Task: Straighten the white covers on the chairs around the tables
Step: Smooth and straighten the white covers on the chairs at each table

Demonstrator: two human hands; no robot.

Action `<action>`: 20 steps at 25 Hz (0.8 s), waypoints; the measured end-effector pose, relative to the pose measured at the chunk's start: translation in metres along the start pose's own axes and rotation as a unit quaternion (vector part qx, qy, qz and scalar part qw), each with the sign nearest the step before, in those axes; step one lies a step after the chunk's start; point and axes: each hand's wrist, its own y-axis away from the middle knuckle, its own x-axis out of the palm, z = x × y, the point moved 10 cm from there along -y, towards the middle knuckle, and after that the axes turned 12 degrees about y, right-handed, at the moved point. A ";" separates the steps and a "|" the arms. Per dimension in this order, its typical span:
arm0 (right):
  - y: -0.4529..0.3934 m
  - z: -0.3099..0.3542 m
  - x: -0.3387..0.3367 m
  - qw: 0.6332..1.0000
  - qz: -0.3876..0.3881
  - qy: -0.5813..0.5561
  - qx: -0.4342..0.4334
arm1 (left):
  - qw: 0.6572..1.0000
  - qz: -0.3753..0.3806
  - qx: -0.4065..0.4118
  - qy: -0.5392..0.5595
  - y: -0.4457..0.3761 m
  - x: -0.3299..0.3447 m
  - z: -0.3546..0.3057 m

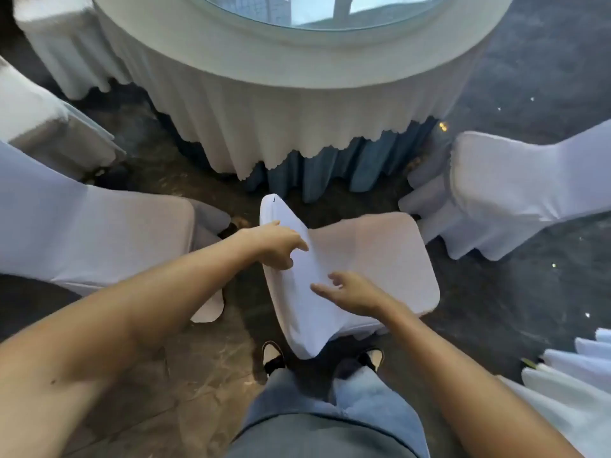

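Observation:
A chair in a white cover (pixel 373 259) stands right in front of me, its seat to the right and its tall back running from top to bottom on the left. My left hand (pixel 276 244) rests on the upper part of the covered back, fingers curled against the cloth. My right hand (pixel 348 290) hovers over the lower back where it meets the seat, fingers spread, nothing held. Whether the left hand pinches the fabric is hard to tell.
A round table (pixel 297 104) with a white skirt and glass top stands ahead. Covered chairs stand at the left (pixel 82 226), the right (pixel 512 193) and the far left (pixel 49 120). More white cloth (pixel 575 385) shows at the lower right. Dark floor lies around my shoes.

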 end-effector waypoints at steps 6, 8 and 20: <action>0.002 0.046 0.070 0.998 0.043 -0.042 -0.014 | 0.988 0.126 0.032 -0.087 0.004 0.010 0.030; -0.001 0.049 0.071 1.000 -0.025 -0.009 0.012 | 0.980 0.111 0.058 -0.155 -0.001 0.006 0.035; -0.002 0.043 0.062 0.992 -0.116 0.008 0.043 | 0.955 -0.133 0.202 -0.171 0.006 -0.022 0.019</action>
